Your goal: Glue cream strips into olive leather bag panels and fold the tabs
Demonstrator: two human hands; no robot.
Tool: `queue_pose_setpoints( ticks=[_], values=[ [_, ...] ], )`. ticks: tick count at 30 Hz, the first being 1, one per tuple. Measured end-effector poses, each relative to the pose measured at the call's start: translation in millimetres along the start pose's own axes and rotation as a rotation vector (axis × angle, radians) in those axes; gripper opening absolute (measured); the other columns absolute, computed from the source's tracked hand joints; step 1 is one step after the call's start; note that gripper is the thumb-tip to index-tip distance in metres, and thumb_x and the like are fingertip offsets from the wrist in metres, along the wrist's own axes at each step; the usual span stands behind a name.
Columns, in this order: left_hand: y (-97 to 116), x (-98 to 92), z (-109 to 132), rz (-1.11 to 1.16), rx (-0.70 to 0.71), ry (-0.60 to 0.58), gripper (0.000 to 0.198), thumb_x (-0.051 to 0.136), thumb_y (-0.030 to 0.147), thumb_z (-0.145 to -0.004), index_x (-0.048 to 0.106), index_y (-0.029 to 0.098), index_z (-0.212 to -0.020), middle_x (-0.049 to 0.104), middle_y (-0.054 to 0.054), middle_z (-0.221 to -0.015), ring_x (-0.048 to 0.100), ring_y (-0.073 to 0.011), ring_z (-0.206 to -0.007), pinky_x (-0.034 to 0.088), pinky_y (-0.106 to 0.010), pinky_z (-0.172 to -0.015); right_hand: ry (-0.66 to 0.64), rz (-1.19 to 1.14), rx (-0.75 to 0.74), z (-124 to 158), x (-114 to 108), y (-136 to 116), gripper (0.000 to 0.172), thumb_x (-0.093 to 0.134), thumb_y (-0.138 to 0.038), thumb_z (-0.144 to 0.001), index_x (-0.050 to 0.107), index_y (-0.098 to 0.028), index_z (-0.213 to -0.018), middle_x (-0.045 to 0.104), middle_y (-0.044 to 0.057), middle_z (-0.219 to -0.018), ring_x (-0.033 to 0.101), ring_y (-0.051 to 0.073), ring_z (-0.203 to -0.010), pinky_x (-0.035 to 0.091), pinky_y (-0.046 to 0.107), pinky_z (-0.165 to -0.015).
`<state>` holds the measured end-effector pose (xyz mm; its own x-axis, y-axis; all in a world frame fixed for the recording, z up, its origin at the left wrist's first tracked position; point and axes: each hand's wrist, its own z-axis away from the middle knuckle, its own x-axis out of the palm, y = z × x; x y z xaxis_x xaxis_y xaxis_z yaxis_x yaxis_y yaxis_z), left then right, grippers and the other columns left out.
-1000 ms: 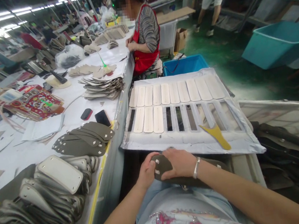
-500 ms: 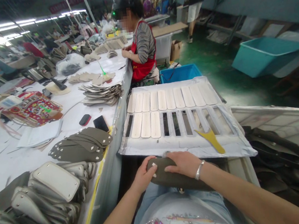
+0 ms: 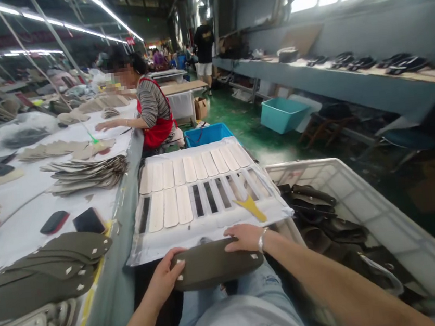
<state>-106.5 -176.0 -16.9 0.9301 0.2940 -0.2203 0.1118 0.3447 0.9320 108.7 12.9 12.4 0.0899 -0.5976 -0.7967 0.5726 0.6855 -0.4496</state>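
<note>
A dark olive rounded panel [image 3: 213, 265], like a leather or fabric cut piece, is held above my lap. My left hand [image 3: 162, 279] grips its left end, thumb on the face near a small white tab. At its upper right edge, my right hand [image 3: 245, 238] has the thumb in front and the fingers over the edge. More white tabs show at the panel's right end. Just beyond lies a white slotted board [image 3: 205, 232] bearing rows of cream strips [image 3: 164, 208], with a yellow forked tool [image 3: 251, 209] on its right part.
Similar olive panels [image 3: 71, 258] lie on the left table beside a phone [image 3: 88, 221]. Farther along is a stack of pale pieces [image 3: 87, 173]. A white crate [image 3: 339, 167] with dark pieces stands right. A person in a red apron [image 3: 161, 130] sits ahead.
The view has swung to the right. My right hand has shifted toward the panel's right end, and more of its face shows. The seated person's arm now reaches out over the table.
</note>
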Motion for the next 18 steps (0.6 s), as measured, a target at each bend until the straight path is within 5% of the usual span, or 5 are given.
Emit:
queue_pose_setpoints(
  ticks=[6,11,14,18],
  values=[
    [5,1.2,3,-0.101,0.033,-0.07,0.034,0.051,0.036,-0.079,0.052,0.018,-0.108,0.061,-0.002,-0.09,0.056,-0.0173,-0.082,0.044,-0.028,-0.074,0.057,-0.019,-0.028,-3,18,-29,0.048,0.054,-0.048,-0.081,0.052,-0.017,-0.116,0.054,0.01,-0.118,0.052,0.025,-0.105,0.037,0.049,-0.092],
    [8,-0.5,4,-0.411,0.132,0.026,0.041,0.049,0.039,-0.079,0.05,0.017,-0.114,0.058,-0.008,-0.11,0.053,-0.0235,-0.104,0.039,-0.039,-0.093,0.122,-0.193,0.055,27,12,25,0.092,0.075,-0.053,-0.049,0.044,-0.016,-0.127,0.046,0.019,-0.128,0.04,0.038,-0.118,0.025,0.055,-0.098],
    [22,19.8,5,-0.745,0.325,0.056,0.063,0.057,0.044,-0.072,0.041,0.018,-0.128,0.044,-0.011,-0.133,0.035,-0.0275,-0.125,0.017,-0.047,-0.107,0.195,-0.709,0.145,36,23,59,0.085,0.07,-0.056,-0.052,0.045,-0.021,-0.126,0.04,0.014,-0.135,0.037,0.031,-0.123,0.027,0.046,-0.101],
    [40,73.0,1,-1.012,0.432,-0.218,0.101,0.071,0.049,-0.054,0.024,0.022,-0.139,0.03,-0.011,-0.143,0.026,-0.0301,-0.13,0.005,-0.051,-0.108,0.212,-1.122,0.392,42,66,57,0.068,0.031,-0.068,-0.077,0.049,-0.018,-0.119,0.048,0.017,-0.128,0.048,0.029,-0.113,0.041,0.05,-0.085]
  ],
)
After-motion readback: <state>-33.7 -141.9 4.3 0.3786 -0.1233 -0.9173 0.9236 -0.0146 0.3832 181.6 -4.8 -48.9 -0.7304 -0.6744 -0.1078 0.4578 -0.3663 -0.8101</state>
